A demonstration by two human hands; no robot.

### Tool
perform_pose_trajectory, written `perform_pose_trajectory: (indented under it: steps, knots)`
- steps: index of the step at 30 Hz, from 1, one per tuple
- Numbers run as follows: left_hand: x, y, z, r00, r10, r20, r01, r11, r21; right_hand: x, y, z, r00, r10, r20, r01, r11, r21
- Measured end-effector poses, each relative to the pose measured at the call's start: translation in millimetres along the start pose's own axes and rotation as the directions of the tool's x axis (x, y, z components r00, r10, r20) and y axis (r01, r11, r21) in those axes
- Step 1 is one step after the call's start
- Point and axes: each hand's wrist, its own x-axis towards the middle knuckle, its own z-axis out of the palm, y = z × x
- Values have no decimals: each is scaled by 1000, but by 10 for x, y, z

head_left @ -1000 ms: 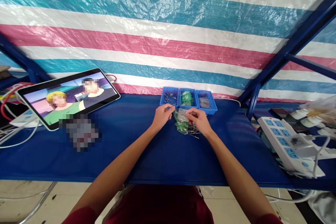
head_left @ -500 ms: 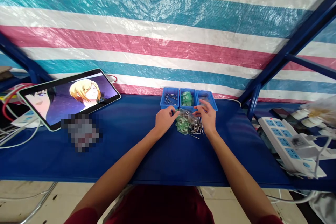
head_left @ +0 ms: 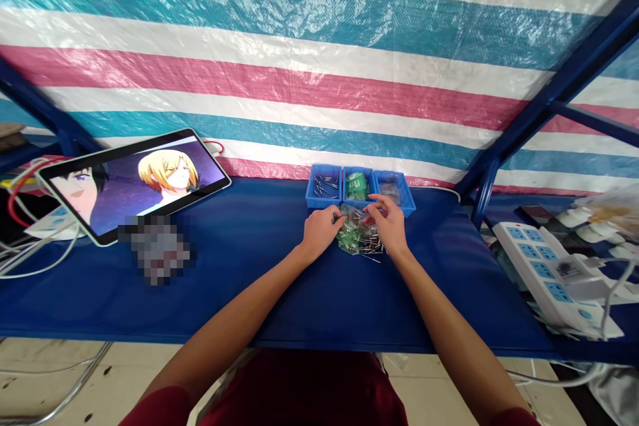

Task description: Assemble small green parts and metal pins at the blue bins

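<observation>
A mixed pile of green packets [head_left: 349,239], thin metal pins that look like rivets [head_left: 369,257], and clear plastic lies on the blue table between my hands. My left hand [head_left: 320,234] is at the pile's left edge, thumb and fingers drawn together; whatever they hold is too small to make out. On the other side, my right hand [head_left: 390,225] reaches over the pile with its fingers apart and nothing visible in them. Just behind stand three blue bins: a left bin [head_left: 324,202] with pins, a middle bin [head_left: 355,202] with green packets, and a right bin [head_left: 408,198] with small clear bags.
A tablet [head_left: 134,181] showing a cartoon leans at the left, with a blurred patch in front of it. Cables run along the left side. A white power strip [head_left: 544,273] lies at the right, near a blue metal frame [head_left: 483,196]. Striped sheeting [head_left: 319,93] hangs behind the table.
My left hand has moved slightly right, closer to the pile. My right hand has shifted a little left over it, its fingers still apart.
</observation>
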Motion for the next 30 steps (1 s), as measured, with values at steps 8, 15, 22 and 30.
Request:
perform_pose_trajectory:
  steps: [8,15,22,30]
  knots:
    - [23,-52,-203,983,143,-116,-176,915,-362,4,75,-20,994,-88,72,97,988,-124]
    - [-20,-10,-243,979,201,-34,-176,746,-643,-53,38,18,950,-136,282,188,967,-169]
    - [44,-28,-215,975,164,152,7,658,-753,-67,31,6,935,-198,295,269,937,-224]
    - [53,20,-221,981,54,188,146,437,-887,-106,-21,0,843,-412,345,504,829,-241]
